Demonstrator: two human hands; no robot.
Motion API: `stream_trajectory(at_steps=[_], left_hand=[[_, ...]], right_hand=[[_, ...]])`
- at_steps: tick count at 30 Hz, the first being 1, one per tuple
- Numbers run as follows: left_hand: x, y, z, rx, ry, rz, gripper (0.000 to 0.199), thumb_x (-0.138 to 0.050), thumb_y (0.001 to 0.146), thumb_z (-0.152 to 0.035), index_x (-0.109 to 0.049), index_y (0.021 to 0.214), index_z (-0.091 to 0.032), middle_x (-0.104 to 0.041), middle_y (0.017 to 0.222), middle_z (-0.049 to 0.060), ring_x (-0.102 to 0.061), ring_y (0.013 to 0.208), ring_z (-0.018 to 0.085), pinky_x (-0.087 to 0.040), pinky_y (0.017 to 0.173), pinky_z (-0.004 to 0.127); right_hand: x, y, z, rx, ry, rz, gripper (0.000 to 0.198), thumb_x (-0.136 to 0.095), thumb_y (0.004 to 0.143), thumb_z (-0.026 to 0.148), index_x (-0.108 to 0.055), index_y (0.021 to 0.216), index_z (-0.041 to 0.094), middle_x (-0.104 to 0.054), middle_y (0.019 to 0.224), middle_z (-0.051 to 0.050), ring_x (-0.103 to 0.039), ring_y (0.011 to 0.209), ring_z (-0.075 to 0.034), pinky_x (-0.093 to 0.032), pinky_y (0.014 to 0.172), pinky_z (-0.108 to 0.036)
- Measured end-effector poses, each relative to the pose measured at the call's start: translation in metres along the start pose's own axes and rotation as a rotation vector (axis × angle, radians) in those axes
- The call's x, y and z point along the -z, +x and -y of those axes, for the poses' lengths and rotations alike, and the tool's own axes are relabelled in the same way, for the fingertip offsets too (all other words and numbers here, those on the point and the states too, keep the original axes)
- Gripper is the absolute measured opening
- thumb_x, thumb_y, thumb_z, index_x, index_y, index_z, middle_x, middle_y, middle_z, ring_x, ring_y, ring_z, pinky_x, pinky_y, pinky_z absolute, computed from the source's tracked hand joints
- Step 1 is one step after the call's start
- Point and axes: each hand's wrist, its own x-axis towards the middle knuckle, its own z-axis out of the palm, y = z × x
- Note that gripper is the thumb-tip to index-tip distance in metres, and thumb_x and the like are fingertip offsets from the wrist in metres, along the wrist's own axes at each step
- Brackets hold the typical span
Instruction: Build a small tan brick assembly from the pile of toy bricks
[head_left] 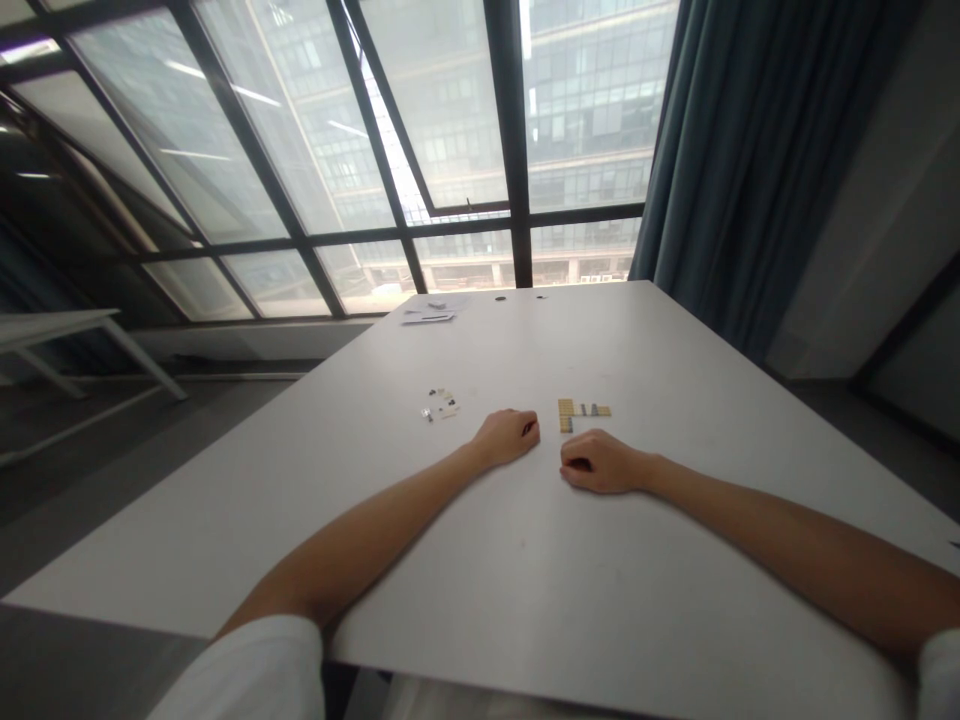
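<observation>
My left hand [510, 436] rests on the white table, its fingers curled into a loose fist with nothing visible in it. Close by on the right, my right hand [606, 462] also lies in a loose fist, a dark hollow showing between thumb and fingers. Just beyond my right hand is a flat, angular arrangement of small yellow and grey pieces [565, 412], too small to name. To the left of my left hand, several tiny black, white and yellowish parts [448, 402] are scattered. Neither hand touches these pieces.
The white table [420, 560] stretches away to large windows [450, 120]. Papers [431, 317] and a small dark round object [500, 298] lie at its far end. A blue curtain [720, 180] hangs at right; another table [56, 325] stands at left.
</observation>
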Motion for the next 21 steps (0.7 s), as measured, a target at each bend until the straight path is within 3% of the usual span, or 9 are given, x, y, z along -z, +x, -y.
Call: stream_trajectory(at_steps=[21], left_hand=[[-0.0056,0.0029,0.0027,-0.01,0.0,-0.021,0.034,-0.039,0.094,-0.038,-0.068,0.084,-0.022,-0.072,0.082,0.006,-0.064,0.078,0.021,-0.041,0.068,0.029]], right_hand=[[-0.0056,-0.0011,-0.008,0.054,-0.007,-0.024,0.026,-0.054,0.086,0.022,-0.046,0.062,0.019,-0.051,0.061,0.002,-0.039,0.057,-0.01,-0.03,0.06,-0.024]])
